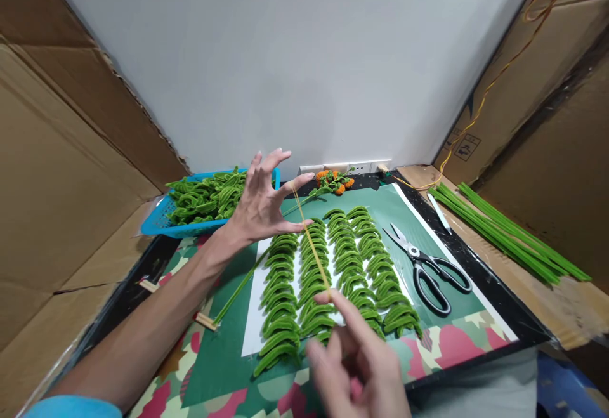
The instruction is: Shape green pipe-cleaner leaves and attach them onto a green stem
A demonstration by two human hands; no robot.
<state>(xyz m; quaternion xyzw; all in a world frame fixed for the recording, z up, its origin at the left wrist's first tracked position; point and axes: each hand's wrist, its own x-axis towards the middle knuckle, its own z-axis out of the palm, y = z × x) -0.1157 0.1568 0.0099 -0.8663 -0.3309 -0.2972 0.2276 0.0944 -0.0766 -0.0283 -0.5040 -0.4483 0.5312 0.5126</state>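
A thin yellow rubber band (314, 250) is stretched between my two hands. My left hand (264, 205) is raised over the back of the mat with its fingers spread, and the band runs round its outstretched digits. Nearer to me, my right hand (364, 364) hooks the other end on its extended index finger; its remaining fingers are curled and partly blurred. Something small and pink shows in that hand, too unclear to name. Below the band, curved fuzzy green chenille leaves (278, 304) lie in several columns on a white sheet (254, 323).
A blue basket (162, 224) of green pieces stands back left. Scissors (423, 262) lie right on the green mat (371, 199). Beyond are a white-handled tool (440, 215) and green stems (514, 234). An orange flower sprig (333, 180) lies near the wall. Cardboard (61, 170) flanks the table.
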